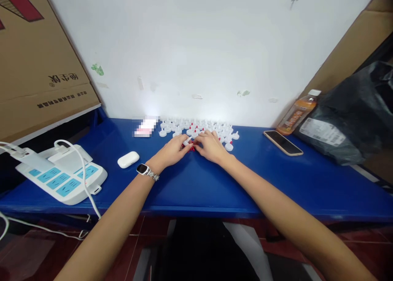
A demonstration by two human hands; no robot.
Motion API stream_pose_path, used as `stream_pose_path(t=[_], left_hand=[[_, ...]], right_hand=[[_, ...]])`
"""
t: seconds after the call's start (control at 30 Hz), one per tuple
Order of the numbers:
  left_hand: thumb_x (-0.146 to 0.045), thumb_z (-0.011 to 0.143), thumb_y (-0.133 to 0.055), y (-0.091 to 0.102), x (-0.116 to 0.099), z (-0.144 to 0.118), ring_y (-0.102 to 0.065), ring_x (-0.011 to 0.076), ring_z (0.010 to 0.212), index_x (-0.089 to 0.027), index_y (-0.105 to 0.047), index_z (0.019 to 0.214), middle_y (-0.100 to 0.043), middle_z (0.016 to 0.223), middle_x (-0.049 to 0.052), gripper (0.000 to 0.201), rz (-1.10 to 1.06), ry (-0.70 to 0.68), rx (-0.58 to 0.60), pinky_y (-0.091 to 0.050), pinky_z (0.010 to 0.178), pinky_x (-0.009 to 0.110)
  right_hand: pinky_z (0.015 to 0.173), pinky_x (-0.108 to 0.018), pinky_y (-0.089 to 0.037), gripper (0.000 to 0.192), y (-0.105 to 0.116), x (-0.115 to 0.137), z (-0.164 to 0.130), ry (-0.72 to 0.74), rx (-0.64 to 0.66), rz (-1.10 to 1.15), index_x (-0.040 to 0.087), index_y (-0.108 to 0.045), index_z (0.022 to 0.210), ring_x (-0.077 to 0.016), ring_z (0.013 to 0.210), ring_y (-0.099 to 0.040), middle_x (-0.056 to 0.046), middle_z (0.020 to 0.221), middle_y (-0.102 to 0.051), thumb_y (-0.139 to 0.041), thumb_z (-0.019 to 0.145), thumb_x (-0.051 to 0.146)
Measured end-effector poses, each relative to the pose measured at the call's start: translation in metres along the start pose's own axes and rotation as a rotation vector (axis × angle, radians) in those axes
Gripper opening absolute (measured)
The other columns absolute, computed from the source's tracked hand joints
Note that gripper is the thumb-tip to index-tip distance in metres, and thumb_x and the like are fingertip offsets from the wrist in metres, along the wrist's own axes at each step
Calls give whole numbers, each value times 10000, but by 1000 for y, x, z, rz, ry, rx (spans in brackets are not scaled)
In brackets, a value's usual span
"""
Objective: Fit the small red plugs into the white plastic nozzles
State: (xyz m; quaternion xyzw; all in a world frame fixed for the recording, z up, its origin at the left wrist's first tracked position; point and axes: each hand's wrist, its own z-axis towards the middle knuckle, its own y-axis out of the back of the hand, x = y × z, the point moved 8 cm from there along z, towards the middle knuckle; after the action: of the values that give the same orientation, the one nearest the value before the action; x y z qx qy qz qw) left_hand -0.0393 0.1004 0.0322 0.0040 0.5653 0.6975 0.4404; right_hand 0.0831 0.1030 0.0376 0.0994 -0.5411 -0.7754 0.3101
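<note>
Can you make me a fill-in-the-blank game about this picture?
1. The table under both hands is the colour ____.
2. The watch sits on the wrist of the ____ hand.
3. The phone lies flat beside a tilted ____ with an orange label.
4. The left hand and right hand meet over small red pieces, in front of a cluster of little ____ caps.

Missing words: blue; left; bottle; white
</note>
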Motion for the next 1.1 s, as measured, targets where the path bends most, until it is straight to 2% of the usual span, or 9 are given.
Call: stream_pose_path(t=[0.13, 0.23, 0.33, 0.43, 0.6, 0.8, 0.93, 1.1], left_hand=[[-451, 1003, -434, -2, -2, 0, -610, 204, 814, -208, -591, 991, -647, 937, 60, 289, -37, 9, 5, -477, 742, 338], [-457, 1006, -430, -5, -7, 0, -613, 208, 824, -210, -587, 973, -654, 937, 64, 295, -39, -1, 8, -483, 746, 339], [-475, 1008, -425, -7, -14, -1, -620, 218, 864, -217, -573, 984, -658, 956, 68, 299, -29, 8, 10, -485, 742, 336], [-491, 1009, -419, -10, -20, -3, -618, 223, 868, -220, -549, 976, -650, 949, 66, 302, -14, 21, 14, -483, 725, 335], [-492, 1016, -403, -11, -21, -4, -614, 224, 838, -219, -535, 971, -636, 927, 68, 307, 7, 44, 1, -473, 693, 335], [-450, 1029, -373, -14, -25, -5, -602, 238, 868, -213, -518, 1039, -604, 959, 80, 277, 47, 25, 1, -482, 776, 385], [-429, 1037, -344, -14, -28, -5, -581, 240, 864, -210, -478, 1001, -572, 972, 87, 259, 50, 16, -24, -483, 788, 402], [-420, 1044, -334, -13, -32, -6, -563, 246, 899, -212, -449, 983, -551, 986, 92, 246, 62, -24, -34, -484, 819, 415]], right_hand=[[871, -352, -420, 95, 10, -15, -4, -129, -151, 315, 206, -706, 884, -203, 912, -598, -40, 916, -735, -613, 885, 223], [778, -303, -480, 144, 14, -28, -10, -258, -274, 629, 198, -707, 951, -171, 817, -651, -30, 880, -743, -633, 854, 275], [750, -297, -521, 213, 12, -33, -15, -338, -371, 920, 186, -688, 948, -184, 826, -705, -51, 882, -755, -656, 828, 359], [746, -312, -555, 254, 8, -30, -18, -382, -420, 1081, 194, -648, 894, -194, 787, -722, -65, 875, -764, -684, 799, 426], [740, -311, -568, 271, 6, -23, -20, -379, -441, 1095, 194, -663, 882, -197, 771, -719, -53, 818, -752, -709, 796, 447], [673, -266, -516, 231, 9, -14, -23, -334, -455, 1022, 186, -691, 823, -170, 750, -677, -40, 811, -736, -696, 827, 418], [621, -256, -468, 319, 15, -8, -24, -318, -462, 920, 191, -686, 789, -160, 730, -635, -29, 788, -711, -627, 886, 489], [628, -271, -473, 376, 13, -7, -22, -286, -439, 1000, 206, -636, 736, -155, 701, -593, -17, 755, -668, -594, 902, 540]])
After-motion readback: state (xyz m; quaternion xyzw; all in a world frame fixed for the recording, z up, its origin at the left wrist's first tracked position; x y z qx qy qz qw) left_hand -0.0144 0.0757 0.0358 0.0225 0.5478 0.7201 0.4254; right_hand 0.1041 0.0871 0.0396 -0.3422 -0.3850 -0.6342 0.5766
